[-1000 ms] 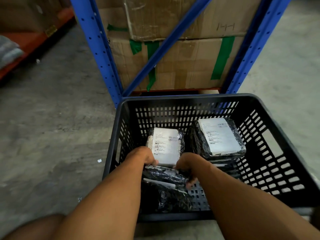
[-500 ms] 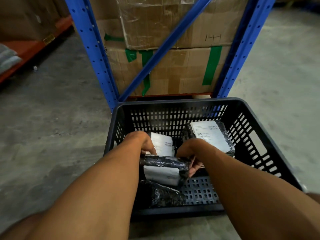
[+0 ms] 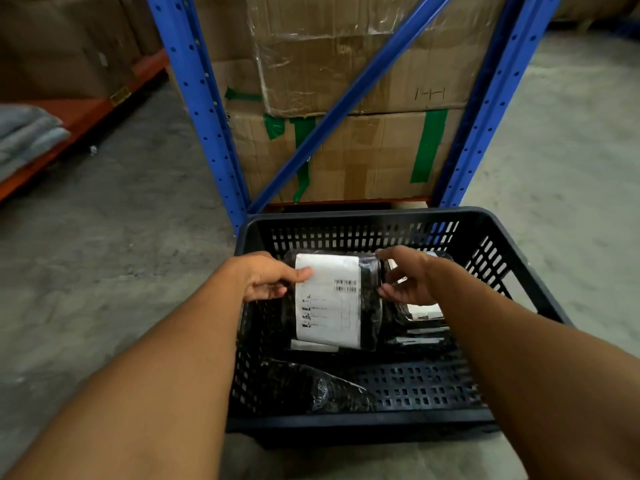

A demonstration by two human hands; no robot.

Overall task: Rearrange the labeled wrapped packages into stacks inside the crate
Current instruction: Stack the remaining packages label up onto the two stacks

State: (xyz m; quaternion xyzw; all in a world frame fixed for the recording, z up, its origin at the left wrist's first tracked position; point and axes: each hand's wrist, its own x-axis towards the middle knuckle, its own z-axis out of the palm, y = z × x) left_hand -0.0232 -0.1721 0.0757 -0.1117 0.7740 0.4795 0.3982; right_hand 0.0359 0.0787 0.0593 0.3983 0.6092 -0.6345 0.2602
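One labeled package [image 3: 329, 299] is gripped by left hand [image 3: 266, 278] and right hand [image 3: 405, 280] above the crate [image 3: 519, 271], a partial stack [image 3: 424, 320] is seen at right, a loose package [image 3: 311, 389] is left unstacked.

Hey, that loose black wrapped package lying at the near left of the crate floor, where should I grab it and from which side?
Probably by its two long edges, coming straight down from above. The loose package lies flat on the crate floor with its near-left side close against the walls, so a side approach looks blocked. Both hands are busy: the left hand and right hand hold the labeled package.
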